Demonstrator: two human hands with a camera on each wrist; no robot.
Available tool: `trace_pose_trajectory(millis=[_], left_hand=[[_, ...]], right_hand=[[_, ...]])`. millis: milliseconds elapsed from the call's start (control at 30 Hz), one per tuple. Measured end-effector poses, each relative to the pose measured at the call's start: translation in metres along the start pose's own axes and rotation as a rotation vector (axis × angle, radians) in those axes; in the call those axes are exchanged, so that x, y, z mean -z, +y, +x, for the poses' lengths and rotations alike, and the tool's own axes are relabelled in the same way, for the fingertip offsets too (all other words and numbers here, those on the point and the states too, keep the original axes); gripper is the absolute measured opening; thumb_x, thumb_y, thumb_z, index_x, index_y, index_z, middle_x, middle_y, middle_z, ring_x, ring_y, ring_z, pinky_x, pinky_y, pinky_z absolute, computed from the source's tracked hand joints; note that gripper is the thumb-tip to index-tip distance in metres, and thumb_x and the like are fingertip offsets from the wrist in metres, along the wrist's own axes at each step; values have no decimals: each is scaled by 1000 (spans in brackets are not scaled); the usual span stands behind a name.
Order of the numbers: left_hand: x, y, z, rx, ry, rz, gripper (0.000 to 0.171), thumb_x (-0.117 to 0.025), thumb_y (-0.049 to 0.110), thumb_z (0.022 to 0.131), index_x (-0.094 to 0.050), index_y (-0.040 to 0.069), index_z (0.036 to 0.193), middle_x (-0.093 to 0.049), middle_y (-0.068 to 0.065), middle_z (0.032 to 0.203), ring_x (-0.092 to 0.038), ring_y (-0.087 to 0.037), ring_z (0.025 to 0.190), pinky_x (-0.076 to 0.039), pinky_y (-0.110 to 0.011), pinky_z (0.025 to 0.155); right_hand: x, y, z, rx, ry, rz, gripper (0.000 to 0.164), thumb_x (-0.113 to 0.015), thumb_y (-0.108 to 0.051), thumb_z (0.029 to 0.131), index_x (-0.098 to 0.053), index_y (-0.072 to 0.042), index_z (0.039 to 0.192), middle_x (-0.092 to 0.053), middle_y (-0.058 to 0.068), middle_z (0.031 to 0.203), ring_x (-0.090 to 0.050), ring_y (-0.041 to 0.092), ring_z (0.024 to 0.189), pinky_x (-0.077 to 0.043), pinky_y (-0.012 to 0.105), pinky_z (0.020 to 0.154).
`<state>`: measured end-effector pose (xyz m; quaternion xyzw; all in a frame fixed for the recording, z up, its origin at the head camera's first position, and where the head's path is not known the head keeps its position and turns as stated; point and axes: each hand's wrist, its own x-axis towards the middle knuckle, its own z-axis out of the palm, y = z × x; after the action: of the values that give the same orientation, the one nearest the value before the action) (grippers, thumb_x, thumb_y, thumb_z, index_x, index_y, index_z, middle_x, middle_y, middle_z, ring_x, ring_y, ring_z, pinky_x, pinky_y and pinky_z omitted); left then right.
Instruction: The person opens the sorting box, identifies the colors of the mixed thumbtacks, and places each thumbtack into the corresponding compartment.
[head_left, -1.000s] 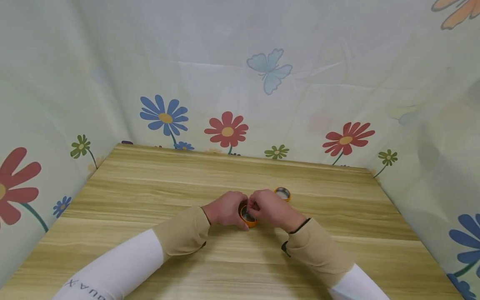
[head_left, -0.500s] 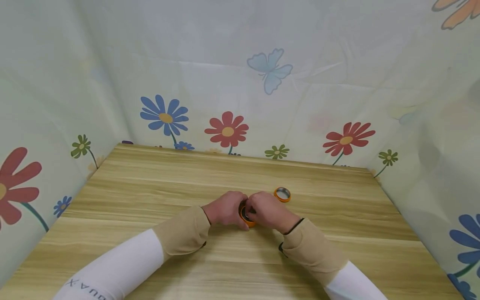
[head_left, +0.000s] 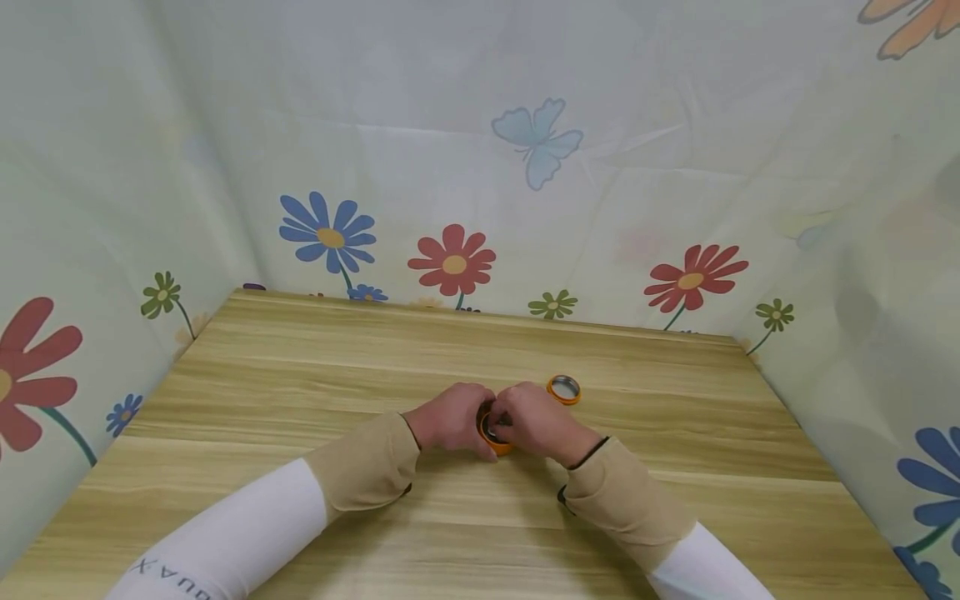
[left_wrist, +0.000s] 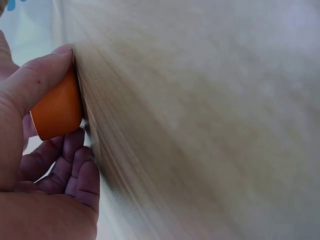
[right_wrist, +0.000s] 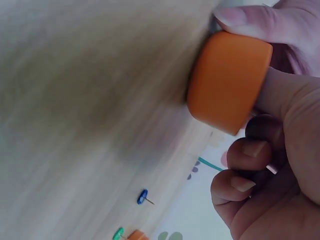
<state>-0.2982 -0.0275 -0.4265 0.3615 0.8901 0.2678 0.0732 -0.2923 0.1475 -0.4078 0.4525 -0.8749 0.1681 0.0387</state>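
Note:
A small round orange tin (head_left: 496,447) with a metallic inside stands open on the wooden table. My left hand (head_left: 450,421) grips its side, the thumb at the near edge and the fingers around the far edge. The left wrist view shows the tin's smooth orange wall (left_wrist: 59,110) beside the left thumb. My right hand (head_left: 542,423) reaches over the rim with thumb and forefinger dipped into the tin; its other fingers (right_wrist: 245,154) are curled outside. The tin's wall hides those tips, so I cannot tell whether they pinch anything.
Beyond the right hand lies an orange ring-shaped lid (head_left: 564,389), silvery inside. In the right wrist view a blue thumbtack (right_wrist: 142,196) and a green thumbtack (right_wrist: 118,233) lie on the table (right_wrist: 75,165). A flower-printed cloth (head_left: 600,242) hangs around the back and sides.
From one second ago, my right hand has shifted slightly left and its fingertips have gone down into the tin. Over the last half second both hands look nearly still.

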Motion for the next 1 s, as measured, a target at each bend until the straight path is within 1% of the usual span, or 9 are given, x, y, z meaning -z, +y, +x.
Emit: trace_pose_trajectory(millis=[100, 167, 267, 400, 500, 667, 767, 900, 1000], left_hand=[[0, 0, 0, 4, -2, 15, 45, -88, 34, 62, -60, 15, 92, -57, 5, 83, -51, -7, 74, -43, -20, 66], [0, 0, 1, 3, -2, 24, 46, -88, 35, 63, -59, 15, 93, -57, 5, 84, -51, -7, 74, -42, -20, 67], [-1, -1, 1, 4, -3, 14, 48, -88, 34, 62, -59, 13, 95, -56, 5, 85, -50, -7, 75, -42, -21, 68], [-3, -3, 2, 13, -4, -5, 52, -88, 33, 62, -59, 10, 99, -56, 6, 87, -51, -6, 77, -42, -20, 70], [-4, -3, 2, 17, -2, 3, 54, -88, 34, 62, -59, 9, 100, -55, 5, 88, -51, -6, 79, -42, -20, 71], [-4, -3, 1, 15, 2, 13, 54, -89, 33, 61, -58, 9, 99, -55, 4, 89, -51, -8, 79, -42, -20, 71], [-4, -3, 2, 2, 9, 15, 54, -89, 33, 61, -58, 9, 98, -55, 4, 88, -51, -8, 79, -42, -20, 71], [-4, -4, 2, -12, 13, 22, 53, -88, 33, 61, -58, 9, 98, -55, 4, 87, -51, -8, 79, -42, -20, 71], [-4, -4, 2, -21, 16, 25, 54, -88, 32, 61, -58, 9, 98, -55, 4, 88, -51, -8, 79, -42, -20, 71]], right_hand=[[5, -1, -2, -41, 6, 49, 13, -72, -4, 77, -67, -16, 73, -57, -10, 70, -48, 3, 60, -43, 21, 54], [9, 0, -5, -85, 9, 73, 10, -72, -7, 78, -69, -16, 77, -57, -11, 71, -49, 2, 61, -44, 22, 54], [14, 1, -9, -142, 12, 97, 6, -74, -13, 80, -69, -17, 81, -55, -12, 67, -48, 3, 58, -44, 23, 52], [18, 3, -14, -171, 11, 89, 8, -76, -19, 80, -68, -18, 83, -53, -12, 62, -46, 3, 55, -43, 23, 52], [21, 6, -17, -181, 13, 77, 8, -75, -17, 81, -67, -17, 83, -53, -11, 63, -47, 3, 55, -43, 24, 51], [25, 15, -22, -227, 13, 99, 4, -72, -12, 81, -68, -14, 81, -55, -11, 66, -49, 5, 57, -44, 25, 51], [25, 20, -26, -236, -10, 123, 4, -72, -10, 82, -69, -13, 82, -56, -12, 68, -50, 5, 60, -46, 26, 54], [24, 26, -29, -225, -42, 142, 8, -71, -6, 81, -69, -12, 86, -57, -11, 71, -51, 6, 63, -47, 27, 57], [25, 29, -30, -245, -44, 126, 12, -67, -3, 79, -69, -11, 87, -58, -10, 73, -52, 6, 64, -47, 26, 58]])
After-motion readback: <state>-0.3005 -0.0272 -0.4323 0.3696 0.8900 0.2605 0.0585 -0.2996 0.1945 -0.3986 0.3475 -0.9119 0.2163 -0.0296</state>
